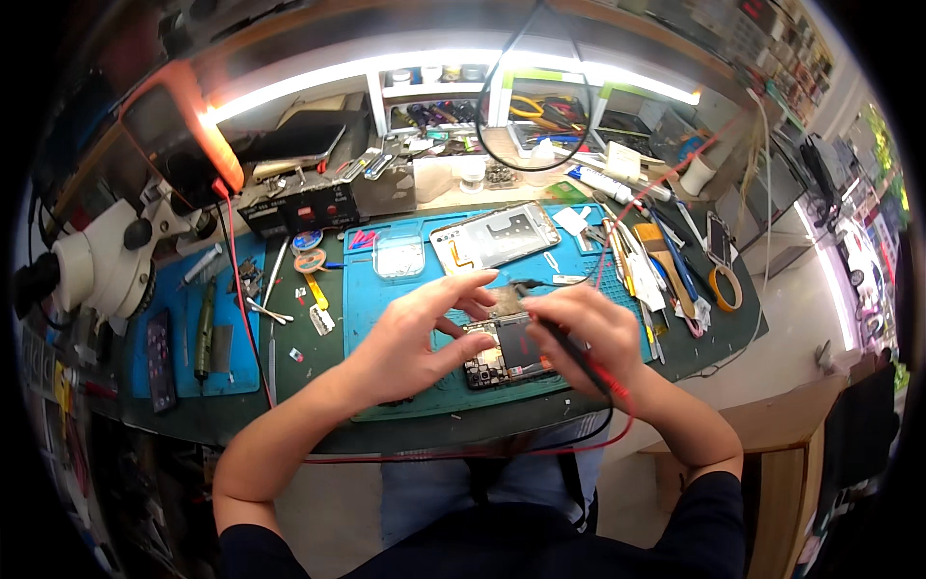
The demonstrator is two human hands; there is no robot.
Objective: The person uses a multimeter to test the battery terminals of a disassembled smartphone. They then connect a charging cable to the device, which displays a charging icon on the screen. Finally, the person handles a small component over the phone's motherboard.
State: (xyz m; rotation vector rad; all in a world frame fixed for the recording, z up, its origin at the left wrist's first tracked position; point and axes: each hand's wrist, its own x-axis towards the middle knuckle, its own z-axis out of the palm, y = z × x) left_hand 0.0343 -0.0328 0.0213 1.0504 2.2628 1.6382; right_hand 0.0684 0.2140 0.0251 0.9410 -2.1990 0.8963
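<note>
An opened smartphone [522, 345] lies on the blue work mat [386, 314], with its circuit board and dark battery exposed. Above its left end hovers my left hand [415, 333], fingers apart and nothing visible in them. My right hand [595, 333] is closed around multimeter probes [576, 359] over the phone's right part. One probe is black; red shows beside it under the hand, and black and red leads hang from there. A small brownish patch between my hands is too blurred to name. Behind the phone rests a silvery phone frame [497, 238].
An orange-cased multimeter [183, 121] stands at the back left. Left are a microscope [101, 256], a green pen-shaped tool [204, 333] and a dark phone [159, 359]. A clear plastic box [399, 253] sits on the mat. Brushes [664, 259] and a tape roll [725, 288] lie right.
</note>
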